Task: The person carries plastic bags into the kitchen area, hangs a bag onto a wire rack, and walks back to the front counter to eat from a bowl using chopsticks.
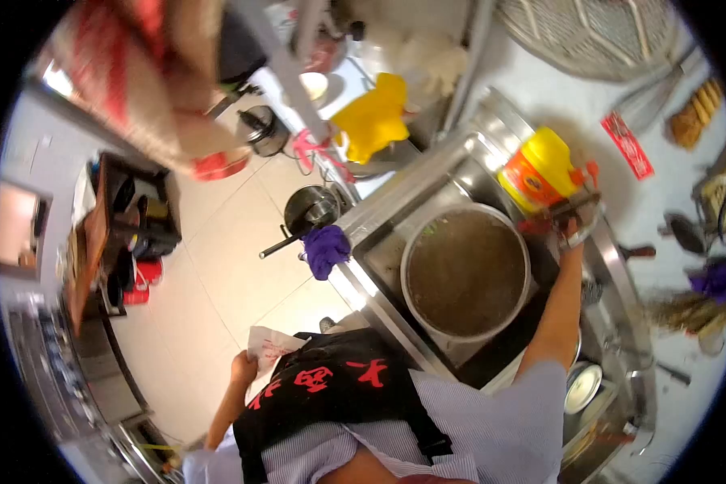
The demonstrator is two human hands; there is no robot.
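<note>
My left hand (244,369) hangs low beside the black apron, its fingers closed on a white paper or packet with red print (273,344). My right arm stretches across the sink, and my right hand (571,232) is at its back edge, closed around something metallic or clear that I cannot make out. Just beyond that hand stands a yellow tub with an orange label (532,173). Between my arms, a large round metal pot (406,282) full of murky brown water sits in the steel sink (387,234).
Purple cloth (326,252) hangs at the sink's front corner, above a pan (310,208). A yellow cloth or bag (371,119) is on the frame beyond. A large red-and-tan sack (137,81) looms upper left. A woven tray (593,36) and whisk (653,101) lie upper right.
</note>
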